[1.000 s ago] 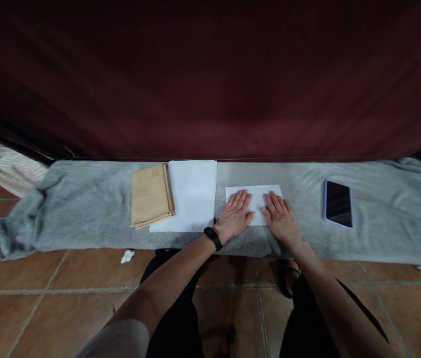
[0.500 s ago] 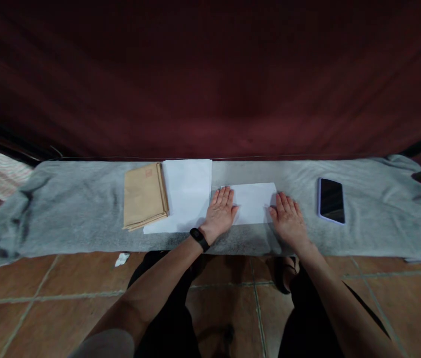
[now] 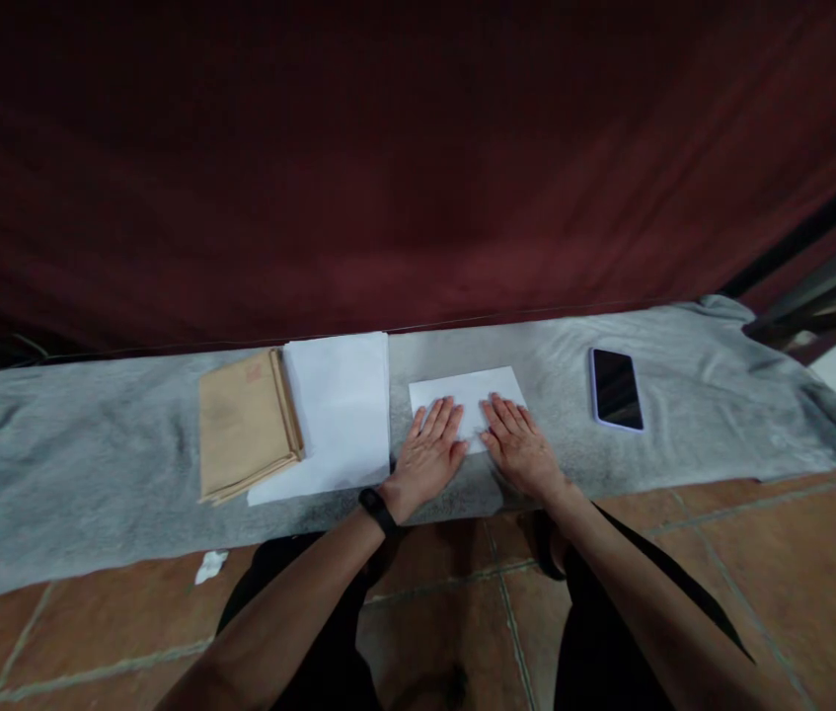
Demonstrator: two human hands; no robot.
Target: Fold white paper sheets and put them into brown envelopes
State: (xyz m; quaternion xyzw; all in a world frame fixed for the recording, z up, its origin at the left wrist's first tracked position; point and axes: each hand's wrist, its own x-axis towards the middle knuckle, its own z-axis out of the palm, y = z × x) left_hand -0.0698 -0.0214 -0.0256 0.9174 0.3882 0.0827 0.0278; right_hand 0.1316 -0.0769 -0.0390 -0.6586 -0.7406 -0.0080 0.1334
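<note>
A small white sheet of paper (image 3: 466, 387), which looks folded, lies flat on the grey cloth in front of me. My left hand (image 3: 428, 454) rests on its left part, palm down, fingers stretched out. On the sheet's right part lies my right hand (image 3: 521, 442), also flat with its fingers extended. Both hands cover the near part of the paper, with a gap between them. Left of my left hand is a stack of larger white paper (image 3: 343, 405). Brown envelopes (image 3: 247, 425) lie partly over that stack's left side.
The grey cloth (image 3: 121, 444) covers a long narrow bench. A phone in a lilac case (image 3: 616, 389) lies to the right. A dark red curtain-like surface (image 3: 418, 197) rises behind. On the tiled floor (image 3: 114, 612) lies a crumpled white scrap (image 3: 211, 566).
Both hands have moved inward, closer together over the small sheet, the right one shifting left. The view has turned slightly, so the bench appears tilted.
</note>
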